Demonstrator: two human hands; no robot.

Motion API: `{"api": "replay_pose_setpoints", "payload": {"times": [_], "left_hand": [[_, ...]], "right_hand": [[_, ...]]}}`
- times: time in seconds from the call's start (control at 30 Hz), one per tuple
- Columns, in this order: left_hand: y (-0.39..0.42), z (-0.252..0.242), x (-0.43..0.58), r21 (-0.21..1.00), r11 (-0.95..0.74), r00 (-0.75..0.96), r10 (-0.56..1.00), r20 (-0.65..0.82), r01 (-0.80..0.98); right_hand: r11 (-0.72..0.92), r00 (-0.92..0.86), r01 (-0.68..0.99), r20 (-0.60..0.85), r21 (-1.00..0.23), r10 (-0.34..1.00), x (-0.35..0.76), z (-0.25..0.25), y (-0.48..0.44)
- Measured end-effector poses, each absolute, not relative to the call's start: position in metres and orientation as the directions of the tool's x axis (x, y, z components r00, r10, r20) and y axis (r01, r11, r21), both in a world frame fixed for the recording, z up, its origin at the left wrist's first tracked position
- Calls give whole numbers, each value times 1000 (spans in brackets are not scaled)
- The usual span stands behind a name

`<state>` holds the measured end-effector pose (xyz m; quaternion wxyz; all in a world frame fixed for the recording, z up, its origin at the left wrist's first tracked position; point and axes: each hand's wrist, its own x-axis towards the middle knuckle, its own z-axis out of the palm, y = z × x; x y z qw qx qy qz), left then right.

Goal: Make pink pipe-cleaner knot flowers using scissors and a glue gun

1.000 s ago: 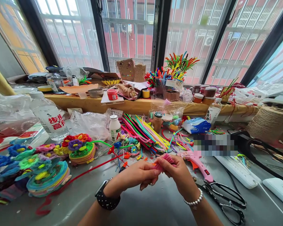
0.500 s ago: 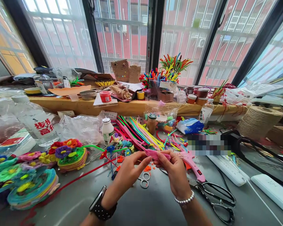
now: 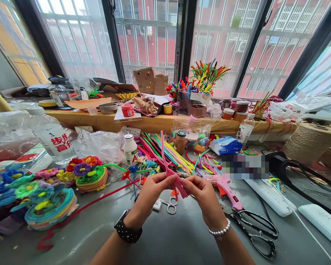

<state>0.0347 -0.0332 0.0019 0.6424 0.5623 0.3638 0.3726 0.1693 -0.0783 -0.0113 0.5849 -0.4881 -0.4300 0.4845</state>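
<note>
Both of my hands pinch a folded bundle of pink pipe cleaner (image 3: pixel 177 182) above the grey table (image 3: pixel 168 239). My left hand (image 3: pixel 153 189), with a black watch on its wrist, grips the bundle from the left. My right hand (image 3: pixel 201 193), with a pearl bracelet, grips it from the right. One long pink end (image 3: pixel 163 151) of the pipe cleaner sticks up and away from the hands. Small silver scissors (image 3: pixel 169 205) lie on the table just under my hands.
A pink glue gun (image 3: pixel 226 186) and large black scissors (image 3: pixel 257 232) lie to the right. A heap of coloured pipe cleaners (image 3: pixel 165 152) and a small white bottle (image 3: pixel 130 149) lie behind. Finished pipe-cleaner flowers (image 3: pixel 44 191) fill the left. A power strip (image 3: pixel 270 197) sits at the right.
The pink bundle has turned from lying across to hanging down between my fingers, and a long pink end now sticks upward. My hands stay in the same area.
</note>
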Motion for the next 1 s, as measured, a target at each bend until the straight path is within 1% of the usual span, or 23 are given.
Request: {"api": "replay_pose_setpoints", "payload": {"times": [0.1,0.17,0.23,0.33,0.43,0.57,0.77,0.87,1.0], "left_hand": [[-34,3,34,984,157,493,865,-95,-86],[-34,5,33,982,169,499,860,-107,-81],[-33,7,31,984,162,509,855,-100,-78],[-31,8,27,990,134,586,806,-84,-43],[-28,8,25,996,88,639,765,-79,18],[-25,7,22,998,49,658,750,-68,48],[-24,7,22,993,51,655,748,-107,105],[-24,7,22,992,79,645,755,-122,95],[-26,8,23,994,104,618,779,-108,44]], "right_hand": [[33,134,-134,15,-990,991,172,-9,-78],[30,95,-95,21,-995,995,175,-10,-78],[43,58,-11,43,-999,997,178,-11,-78],[89,42,131,95,-987,995,182,-13,-78],[81,59,182,93,-980,994,184,-13,-78],[54,54,185,65,-981,996,184,-12,-78],[-16,-22,98,-19,-995,1000,186,-12,-78],[-23,-73,53,-27,-998,997,186,-13,-77],[-22,-74,20,-23,-1000,997,184,-16,-76]]}}
